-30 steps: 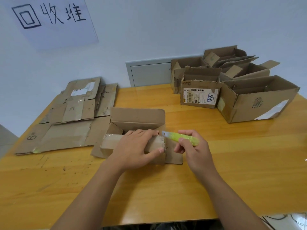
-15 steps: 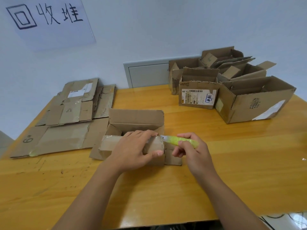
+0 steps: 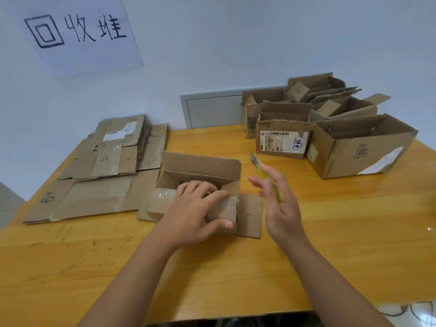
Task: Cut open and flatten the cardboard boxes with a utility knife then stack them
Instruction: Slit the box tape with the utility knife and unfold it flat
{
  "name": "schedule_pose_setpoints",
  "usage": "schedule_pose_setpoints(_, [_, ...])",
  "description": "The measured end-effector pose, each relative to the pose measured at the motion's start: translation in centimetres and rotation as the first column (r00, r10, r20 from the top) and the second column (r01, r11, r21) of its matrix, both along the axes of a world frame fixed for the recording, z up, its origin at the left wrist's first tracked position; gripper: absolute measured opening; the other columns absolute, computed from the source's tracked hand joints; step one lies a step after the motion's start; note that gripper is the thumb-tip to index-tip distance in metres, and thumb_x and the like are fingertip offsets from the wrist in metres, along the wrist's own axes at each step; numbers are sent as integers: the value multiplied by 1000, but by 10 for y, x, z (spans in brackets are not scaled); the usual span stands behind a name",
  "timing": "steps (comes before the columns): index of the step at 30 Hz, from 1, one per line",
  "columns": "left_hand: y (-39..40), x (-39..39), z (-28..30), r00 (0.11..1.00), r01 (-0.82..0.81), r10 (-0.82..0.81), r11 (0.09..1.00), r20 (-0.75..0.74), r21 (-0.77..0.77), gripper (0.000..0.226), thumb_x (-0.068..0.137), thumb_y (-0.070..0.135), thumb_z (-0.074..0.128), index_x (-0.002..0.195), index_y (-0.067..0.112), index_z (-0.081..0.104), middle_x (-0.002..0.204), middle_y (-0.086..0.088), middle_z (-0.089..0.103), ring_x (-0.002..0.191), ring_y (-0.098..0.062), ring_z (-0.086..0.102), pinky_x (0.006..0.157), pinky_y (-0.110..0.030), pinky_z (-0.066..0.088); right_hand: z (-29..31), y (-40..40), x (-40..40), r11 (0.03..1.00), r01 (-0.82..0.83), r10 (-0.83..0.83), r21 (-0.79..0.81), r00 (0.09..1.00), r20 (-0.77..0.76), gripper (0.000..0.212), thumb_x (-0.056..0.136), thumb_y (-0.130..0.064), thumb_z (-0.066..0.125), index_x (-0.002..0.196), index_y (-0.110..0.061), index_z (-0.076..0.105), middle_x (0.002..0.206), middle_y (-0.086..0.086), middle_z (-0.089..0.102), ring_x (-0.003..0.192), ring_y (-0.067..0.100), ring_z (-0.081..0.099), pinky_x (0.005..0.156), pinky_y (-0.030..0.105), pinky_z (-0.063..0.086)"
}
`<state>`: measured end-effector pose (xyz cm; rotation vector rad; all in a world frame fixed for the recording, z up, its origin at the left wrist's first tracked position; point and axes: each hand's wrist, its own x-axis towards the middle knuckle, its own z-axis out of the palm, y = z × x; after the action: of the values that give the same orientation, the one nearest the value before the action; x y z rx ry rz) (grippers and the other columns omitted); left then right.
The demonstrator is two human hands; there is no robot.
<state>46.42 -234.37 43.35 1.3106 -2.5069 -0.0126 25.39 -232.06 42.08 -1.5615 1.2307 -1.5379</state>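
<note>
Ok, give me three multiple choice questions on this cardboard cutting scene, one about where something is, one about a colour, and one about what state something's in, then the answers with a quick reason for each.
1. Where does the stack of flattened cardboard lie on the table?
A. At the far left
B. At the far right
C. At the near edge, between the arms

2. What colour is the handle of the utility knife?
A. Red
B. Yellow-green
C. Black

3. What state is the small box under the left hand in?
A. Fully flattened
B. Standing, with its top open
C. Taped shut on top

Answers:
1. A: the flat sheets lie at the table's far left, below the paper sign.
2. B: the handle in the right hand is yellow-green.
3. B: its walls stand and the inside shows, with the far flap upright.
</note>
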Motion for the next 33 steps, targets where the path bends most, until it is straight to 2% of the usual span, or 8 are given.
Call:
schedule_pose_setpoints(4, [10, 2, 8, 996, 42, -43, 999, 77, 20, 58, 90, 76, 35, 138, 43, 45, 128, 5, 44, 125, -17, 33, 105, -38, 26, 9, -28, 14, 971, -77, -60, -228, 840, -540, 40, 104, -36, 35, 139, -25, 51, 138, -2, 58, 146, 15, 28, 111, 39, 27])
schedule_pose_setpoints(7, [16, 4, 15, 999, -1, -5, 993, 44, 121, 48, 93, 67, 38, 138, 50, 40, 133, 6, 34, 129, -14, 22, 107, -35, 22, 17, -46, 15, 971, -75, -104, -226, 719, -688, 39, 103, -36, 37, 139, -25, 48, 130, 5, 63, 137, 30, 38, 106, 51, 37])
schedule_pose_setpoints(11, [20, 1, 19, 983, -172, 179, 972, -31, 160, 47, 94, 70, 27, 129, 50, 52, 138, 8, 29, 133, -11, 14, 108, -34, 12, 12, -41, 7, 978, 67, -185, -199, 724, -664, 37, 103, -29, 45, 138, -18, 53, 95, 2, 67, 87, 30, 60, 69, 36, 42])
schedule_pose_setpoints(16, [21, -4, 20, 848, -507, 529, 831, -41, 231, 44, 94, 63, 41, 136, 48, 40, 151, -1, 18, 140, -26, 13, 112, -48, 22, -5, -13, -1, 972, 99, -216, -214, 739, -638, 39, 100, -33, 44, 132, -15, 55, 89, 6, 70, 73, 26, 64, 55, 32, 44])
schedule_pose_setpoints(21, [7, 4, 25, 820, -554, 562, 727, 113, 405, 82, 83, 80, 43, 150, 37, 23, 137, -5, 44, 121, -26, 49, 89, -38, 49, -6, 13, 5, 970, 5, -163, -241, 751, -640, 42, 99, -40, 37, 122, -15, 61, 63, -3, 62, 49, 14, 54, 43, 25, 34])
schedule_pose_setpoints(25, [-1, 3, 26, 844, -536, 505, 796, 179, 282, 57, 96, 50, 48, 146, 35, 25, 131, -3, 48, 116, -25, 49, 97, -45, 46, -7, 21, 11, 994, -81, 27, -76, 838, -544, 48, 97, -54, 31, 126, -27, 58, 86, -7, 71, 74, 8, 62, 60, 27, 46])
schedule_pose_setpoints(30, [-4, 17, 25, 930, -355, 299, 883, 216, 308, 58, 101, 38, 47, 150, 44, 17, 151, 4, 32, 135, -21, 33, 112, -45, 26, 10, -21, -13, 996, 49, -86, -80, 829, -553, 49, 98, -59, 26, 136, -35, 46, 127, -10, 59, 119, 10, 49, 94, 31, 32])
schedule_pose_setpoints(33, [-9, 22, 31, 954, -272, 215, 912, 208, 306, 54, 103, 39, 44, 150, 49, 19, 156, 7, 24, 141, -19, 21, 114, -41, 21, 14, -33, -19, 1000, 6, -17, -20, 818, -575, 42, 102, -57, 29, 138, -39, 40, 117, -9, 66, 104, 7, 58, 90, 33, 41])
